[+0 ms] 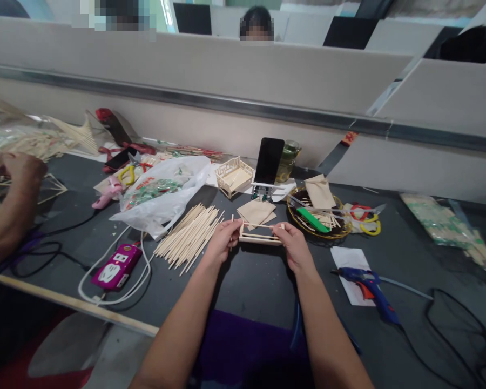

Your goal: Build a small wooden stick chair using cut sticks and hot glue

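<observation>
Between my two hands is a small wooden stick frame [261, 241], an open box shape of thin rails held just above the dark table. My left hand [228, 236] grips its left end, and a short stick stands up by those fingers. At the right end, my right hand [288, 237] pinches the frame's corner. A pile of loose wooden sticks [190, 235] lies left of my left hand. Just behind the frame are flat wooden squares [256, 212]. Farther back stands a finished-looking little stick tray with railings [235, 178].
A blue glue gun [366, 283] rests on white paper at right, its cord trailing. Nearby sits a round basket [319, 213] with a green tool. At left are a purple power strip [117, 266], a plastic bag [166, 189] and another person's arm [14, 216]. A phone [269, 161] stands behind.
</observation>
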A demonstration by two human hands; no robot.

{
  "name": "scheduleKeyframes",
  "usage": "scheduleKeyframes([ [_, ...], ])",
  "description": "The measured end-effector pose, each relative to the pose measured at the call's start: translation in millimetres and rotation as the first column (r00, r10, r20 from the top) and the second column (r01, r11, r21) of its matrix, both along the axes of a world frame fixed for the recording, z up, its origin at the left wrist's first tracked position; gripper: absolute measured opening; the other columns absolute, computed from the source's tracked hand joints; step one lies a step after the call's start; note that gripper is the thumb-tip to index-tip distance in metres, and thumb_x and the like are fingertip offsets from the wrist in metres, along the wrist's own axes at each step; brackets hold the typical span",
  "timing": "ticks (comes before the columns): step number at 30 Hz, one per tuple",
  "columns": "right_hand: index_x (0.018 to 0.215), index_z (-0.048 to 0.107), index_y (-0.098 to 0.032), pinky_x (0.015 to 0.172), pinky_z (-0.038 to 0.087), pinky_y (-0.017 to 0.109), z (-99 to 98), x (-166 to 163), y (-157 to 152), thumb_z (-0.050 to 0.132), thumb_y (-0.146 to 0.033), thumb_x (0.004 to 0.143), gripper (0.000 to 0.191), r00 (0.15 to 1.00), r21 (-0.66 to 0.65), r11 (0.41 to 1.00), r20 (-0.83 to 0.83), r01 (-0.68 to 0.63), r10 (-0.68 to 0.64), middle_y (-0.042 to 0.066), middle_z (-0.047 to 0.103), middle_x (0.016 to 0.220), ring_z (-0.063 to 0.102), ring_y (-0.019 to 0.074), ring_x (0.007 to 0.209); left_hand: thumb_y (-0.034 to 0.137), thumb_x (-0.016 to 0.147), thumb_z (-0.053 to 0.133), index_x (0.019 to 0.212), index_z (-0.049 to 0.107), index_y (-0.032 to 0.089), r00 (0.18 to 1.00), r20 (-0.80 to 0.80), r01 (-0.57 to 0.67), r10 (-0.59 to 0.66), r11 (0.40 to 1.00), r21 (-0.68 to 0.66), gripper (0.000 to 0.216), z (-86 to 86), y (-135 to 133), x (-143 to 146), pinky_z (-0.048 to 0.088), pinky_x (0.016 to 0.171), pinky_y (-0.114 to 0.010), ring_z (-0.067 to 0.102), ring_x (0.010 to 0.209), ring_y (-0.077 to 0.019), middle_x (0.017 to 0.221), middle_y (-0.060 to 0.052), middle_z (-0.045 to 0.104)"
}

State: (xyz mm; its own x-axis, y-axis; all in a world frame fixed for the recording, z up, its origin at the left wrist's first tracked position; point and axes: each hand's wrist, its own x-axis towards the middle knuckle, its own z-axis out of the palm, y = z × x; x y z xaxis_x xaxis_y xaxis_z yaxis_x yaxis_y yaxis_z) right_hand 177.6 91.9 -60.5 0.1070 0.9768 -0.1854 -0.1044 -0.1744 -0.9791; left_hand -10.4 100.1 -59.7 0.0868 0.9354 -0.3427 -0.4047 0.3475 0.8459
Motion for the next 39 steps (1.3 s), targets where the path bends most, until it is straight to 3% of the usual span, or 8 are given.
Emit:
scheduleKeyframes([
  [8, 0.065, 0.058, -0.021, 0.068, 0.039, 0.028, -1.7, 2, 6, 0.072, -0.038, 0.062, 0.022, 1.000, 0.069, 0.998, -0.019, 0.010, -0.009, 0.003, 0.069, 0.085, 0.056, 0.0166, 0.072, 0.044, 0.061, 0.080, 0.072, 0.069, 0.010, 0.999, -0.012, 0.032, -0.032, 0.999, 0.008, 0.037, -0.2, -2, -1, 0.006, 0.037, -0.016, 0.025, 0.037, -0.0013, 0.046, 0.007, 0.039],
  [12, 0.069, 0.058, -0.022, 0.071, 0.041, 0.030, 5.6, 5, 5, 0.069, -0.038, 0.068, 0.019, 0.981, 0.247, 0.954, 0.040, 0.172, -0.187, 0.003, 0.069, 0.092, 0.057, 0.0173, 0.076, 0.043, 0.064, 0.078, 0.072, 0.068, 0.010, 0.999, -0.016, 0.048, -0.048, 0.999, 0.018, 0.035, -1.8, -2, -2, 0.008, 0.035, -0.016, 0.032, 0.034, -0.0002, 0.059, 0.000, 0.060],
  [14, 0.074, 0.060, -0.022, 0.072, 0.042, 0.030, 13.5, 4, -1, 0.067, -0.037, 0.074, 0.017, 0.965, 0.364, 0.916, 0.127, 0.168, -0.228, 0.003, 0.068, 0.088, 0.057, 0.0177, 0.076, 0.042, 0.065, 0.078, 0.073, 0.067, 0.010, 0.999, 0.025, 0.043, -0.044, 0.999, 0.012, 0.034, -2.6, -2, -3, 0.009, 0.033, -0.016, 0.035, 0.034, -0.0002, 0.067, -0.004, 0.065],
  [17, 0.078, 0.061, -0.022, 0.070, 0.042, 0.031, 25.0, -8, -13, 0.063, -0.037, 0.083, 0.015, 0.911, 0.479, 0.877, 0.343, 0.040, -0.229, 0.002, 0.063, 0.077, 0.055, 0.0182, 0.071, 0.041, 0.069, 0.078, 0.078, 0.067, 0.010, 0.992, 0.123, 0.042, -0.039, 0.999, -0.028, 0.034, -1.7, 0, -5, 0.011, 0.031, -0.015, 0.046, 0.038, -0.0035, 0.069, -0.006, 0.067],
  [23, 0.084, 0.066, -0.022, 0.071, 0.045, 0.031, 21.2, -58, -30, 0.048, -0.030, 0.095, 0.022, 0.636, 0.532, 0.798, 0.727, -0.282, -0.260, 0.007, 0.065, 0.081, 0.059, 0.0193, 0.074, 0.051, 0.076, 0.073, 0.080, 0.064, 0.012, 0.937, 0.349, 0.071, -0.034, 0.993, -0.093, 0.041, 5.7, 1, -10, 0.014, 0.030, -0.011, 0.052, 0.043, -0.0053, 0.068, -0.005, 0.065],
  [28, 0.111, 0.068, -0.022, 0.084, 0.049, 0.031, 8.5, -75, -36, 0.042, -0.018, 0.096, 0.030, 0.456, 0.402, 0.659, 0.884, -0.636, -0.100, 0.010, 0.069, 0.103, 0.063, 0.0223, 0.099, 0.024, 0.072, 0.073, 0.078, 0.065, 0.010, 0.945, 0.325, 0.011, 0.037, 0.990, -0.144, 0.017, 6.6, 0, -7, 0.018, 0.030, -0.014, 0.049, 0.040, -0.0057, 0.061, -0.003, 0.063],
  [35, 0.118, 0.067, -0.022, 0.082, 0.049, 0.034, 21.2, -73, -17, 0.043, -0.020, 0.095, 0.033, 0.450, 0.391, 0.765, 0.881, -0.513, -0.148, 0.011, 0.067, 0.102, 0.062, 0.0243, 0.095, 0.022, 0.066, 0.068, 0.076, 0.063, 0.012, 0.935, 0.349, -0.023, 0.067, 0.992, -0.128, 0.015, 3.5, 0, -7, 0.012, 0.030, -0.013, 0.039, 0.036, -0.0042, 0.052, 0.003, 0.051],
  [39, 0.115, 0.069, -0.025, 0.076, 0.047, 0.034, 28.6, -77, -2, 0.047, -0.015, 0.091, 0.034, 0.375, 0.314, 0.750, 0.922, -0.582, -0.094, 0.011, 0.064, 0.100, 0.060, 0.0252, 0.092, 0.022, 0.066, 0.065, 0.074, 0.059, 0.013, 0.936, 0.343, -0.040, 0.077, 0.992, -0.116, 0.013, 3.5, -1, -8, 0.012, 0.029, -0.013, 0.041, 0.036, -0.0054, 0.051, 0.003, 0.051],
])
